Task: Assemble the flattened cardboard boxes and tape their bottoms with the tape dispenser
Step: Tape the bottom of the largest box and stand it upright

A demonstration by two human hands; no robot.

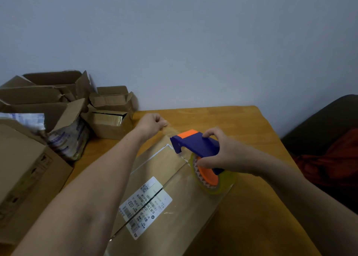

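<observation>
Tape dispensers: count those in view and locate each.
1. The tape dispenser is gripped by the right hand on the central box; another could be hidden among the left box pile.

left hand [152,125], right hand [224,153]: two
tape dispenser [195,144]: one
tape strip [169,130]: one
cardboard boxes [166,164]: at least six, five at 9 o'clock

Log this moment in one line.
left grip: pinches tape end | right grip: holds dispenser over box | tape: stretched between them
</observation>
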